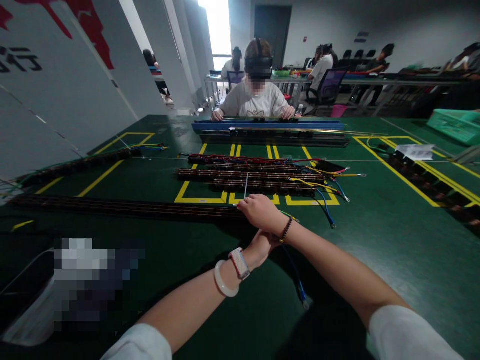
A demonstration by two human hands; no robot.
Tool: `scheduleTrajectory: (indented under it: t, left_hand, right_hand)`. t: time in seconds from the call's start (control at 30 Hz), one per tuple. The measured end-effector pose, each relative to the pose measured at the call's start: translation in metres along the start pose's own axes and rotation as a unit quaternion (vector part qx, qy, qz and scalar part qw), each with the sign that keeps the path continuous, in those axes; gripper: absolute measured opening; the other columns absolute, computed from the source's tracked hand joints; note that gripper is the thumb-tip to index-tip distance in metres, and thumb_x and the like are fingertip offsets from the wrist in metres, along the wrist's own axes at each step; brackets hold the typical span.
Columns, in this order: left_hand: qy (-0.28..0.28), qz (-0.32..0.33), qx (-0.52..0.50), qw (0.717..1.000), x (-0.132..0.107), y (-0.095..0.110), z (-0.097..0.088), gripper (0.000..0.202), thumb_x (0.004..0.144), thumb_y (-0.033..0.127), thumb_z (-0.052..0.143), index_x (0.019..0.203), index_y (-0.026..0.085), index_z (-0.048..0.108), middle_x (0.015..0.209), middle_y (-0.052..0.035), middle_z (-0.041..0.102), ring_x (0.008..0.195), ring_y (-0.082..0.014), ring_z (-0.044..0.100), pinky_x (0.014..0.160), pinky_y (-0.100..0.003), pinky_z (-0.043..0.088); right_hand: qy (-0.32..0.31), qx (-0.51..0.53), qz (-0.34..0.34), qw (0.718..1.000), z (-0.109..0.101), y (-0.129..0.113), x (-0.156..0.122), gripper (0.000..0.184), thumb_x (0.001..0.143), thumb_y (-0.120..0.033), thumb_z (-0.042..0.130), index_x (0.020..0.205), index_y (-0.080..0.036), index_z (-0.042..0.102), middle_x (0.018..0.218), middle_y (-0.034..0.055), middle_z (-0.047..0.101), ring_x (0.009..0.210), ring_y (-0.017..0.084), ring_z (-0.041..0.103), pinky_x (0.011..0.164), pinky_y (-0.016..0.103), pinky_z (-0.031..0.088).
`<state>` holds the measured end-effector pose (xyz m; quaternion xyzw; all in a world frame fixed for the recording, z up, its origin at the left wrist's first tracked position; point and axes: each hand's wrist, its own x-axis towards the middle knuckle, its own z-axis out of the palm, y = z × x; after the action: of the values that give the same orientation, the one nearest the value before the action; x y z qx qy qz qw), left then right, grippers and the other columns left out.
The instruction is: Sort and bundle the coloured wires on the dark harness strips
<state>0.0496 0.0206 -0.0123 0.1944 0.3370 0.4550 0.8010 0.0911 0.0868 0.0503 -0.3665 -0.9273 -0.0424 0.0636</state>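
Observation:
A long dark busbar strip (131, 207) with copper-coloured lines lies across the green table. At its right end is my right hand (259, 212), with a beaded bracelet at the wrist. Its fingers are closed, and a thin white cable tie (246, 186) sticks up from them. My left hand (262, 247), below a watch and a pale bangle, reaches under my right wrist; its fingers are hidden. From beneath the hands a blue wire (296, 270) with a ring terminal runs toward me. A yellow-green wire end (293, 217) shows just right of my right hand.
Beyond my hands lie several similar strips (247, 175) with coloured wires, over yellow tape outlines (200, 201). Further dark strips lie at the left (86, 162) and right (431, 185). Opposite, a person (258, 100) touches blue rails (270, 126). A green basket (455, 125) stands far right.

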Motion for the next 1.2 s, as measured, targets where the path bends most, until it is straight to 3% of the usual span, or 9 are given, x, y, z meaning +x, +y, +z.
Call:
scheduleTrajectory:
  t: [0.17, 0.3, 0.37, 0.53, 0.67, 0.87, 0.93, 1.0, 1.2]
  left_hand:
    - [-0.009, -0.018, 0.006, 1.0, 0.0, 0.003, 0.001, 0.021, 0.083, 0.01, 0.044, 0.097, 0.013, 0.06, 0.086, -0.0066, 0.068, 0.078, -0.0164, 0.063, 0.073, -0.031, 0.05]
    - [-0.041, -0.016, 0.028, 0.999, 0.0, 0.003, 0.001, 0.017, 0.09, 0.022, 0.043, 0.08, 0.013, 0.054, 0.068, -0.0071, 0.066, 0.069, -0.0186, 0.066, 0.08, -0.04, 0.05]
    - [-0.048, -0.014, 0.027, 0.998, -0.001, 0.004, 0.001, 0.021, 0.092, 0.026, 0.04, 0.077, 0.015, 0.05, 0.065, -0.0065, 0.065, 0.071, -0.0201, 0.067, 0.085, -0.044, 0.048]
    - [-0.043, -0.025, 0.032, 0.998, -0.005, 0.008, 0.004, 0.022, 0.094, 0.028, 0.037, 0.08, 0.014, 0.048, 0.071, -0.0078, 0.065, 0.082, -0.0208, 0.068, 0.092, -0.045, 0.044]
    - [-0.017, -0.005, 0.021, 1.0, -0.008, 0.006, 0.007, 0.023, 0.094, 0.031, 0.038, 0.081, 0.015, 0.047, 0.074, -0.0079, 0.064, 0.083, -0.0208, 0.067, 0.092, -0.044, 0.045]
    - [-0.003, -0.008, 0.112, 0.994, -0.009, 0.005, 0.007, 0.027, 0.093, 0.041, 0.036, 0.081, 0.018, 0.042, 0.064, 0.0005, 0.055, 0.064, -0.0148, 0.061, 0.078, -0.039, 0.049]
    - [-0.009, -0.056, 0.2, 0.978, -0.01, 0.013, 0.007, 0.028, 0.094, 0.042, 0.029, 0.08, 0.02, 0.039, 0.058, 0.0045, 0.048, 0.054, -0.0111, 0.053, 0.07, -0.034, 0.049]
    - [-0.033, -0.117, 0.309, 0.943, -0.012, 0.025, 0.005, 0.029, 0.095, 0.041, 0.023, 0.079, 0.021, 0.036, 0.054, 0.0072, 0.042, 0.049, -0.0091, 0.045, 0.063, -0.029, 0.046]
    - [-0.113, -0.225, 0.403, 0.88, -0.017, 0.067, -0.001, 0.029, 0.094, 0.035, 0.028, 0.072, 0.02, 0.038, 0.049, 0.0082, 0.036, 0.04, -0.0063, 0.031, 0.047, -0.021, 0.03]
  right_hand:
    - [0.014, 0.03, 0.018, 0.999, 0.0, 0.004, -0.005, 0.029, 0.097, -0.029, 0.037, 0.091, -0.014, 0.062, 0.085, 0.0099, 0.066, 0.079, 0.019, 0.058, 0.067, 0.028, 0.038]
    - [0.056, 0.162, -0.028, 0.985, -0.02, 0.035, -0.038, 0.039, 0.097, -0.04, 0.034, 0.097, -0.015, 0.064, 0.088, 0.0082, 0.066, 0.082, 0.018, 0.058, 0.074, 0.029, 0.041]
    - [0.085, 0.238, -0.002, 0.968, -0.022, 0.053, -0.06, 0.041, 0.098, -0.039, 0.03, 0.1, -0.015, 0.064, 0.092, 0.0079, 0.066, 0.085, 0.018, 0.058, 0.076, 0.029, 0.042]
    - [0.133, 0.28, 0.186, 0.932, 0.016, 0.087, -0.107, 0.036, 0.094, -0.042, 0.039, 0.088, -0.017, 0.065, 0.084, 0.0063, 0.066, 0.077, 0.017, 0.059, 0.069, 0.028, 0.044]
    - [0.122, 0.287, 0.19, 0.931, 0.046, 0.097, -0.122, 0.029, 0.091, -0.04, 0.046, 0.09, -0.018, 0.065, 0.086, 0.0069, 0.066, 0.08, 0.019, 0.059, 0.074, 0.03, 0.045]
    - [0.111, 0.309, 0.178, 0.928, 0.051, 0.099, -0.12, 0.024, 0.09, -0.036, 0.049, 0.094, -0.019, 0.065, 0.093, 0.0063, 0.068, 0.086, 0.019, 0.06, 0.079, 0.031, 0.046]
    - [0.108, 0.31, 0.178, 0.928, 0.052, 0.099, -0.12, 0.023, 0.09, -0.035, 0.049, 0.094, -0.019, 0.065, 0.093, 0.0063, 0.068, 0.087, 0.019, 0.061, 0.08, 0.031, 0.046]
    - [0.108, 0.31, 0.179, 0.928, 0.053, 0.1, -0.12, 0.023, 0.09, -0.034, 0.049, 0.094, -0.019, 0.065, 0.094, 0.0065, 0.068, 0.087, 0.019, 0.061, 0.08, 0.031, 0.046]
    - [0.099, 0.297, 0.172, 0.934, 0.054, 0.101, -0.12, 0.023, 0.09, -0.034, 0.049, 0.094, -0.019, 0.066, 0.091, 0.0069, 0.068, 0.085, 0.018, 0.06, 0.078, 0.03, 0.045]
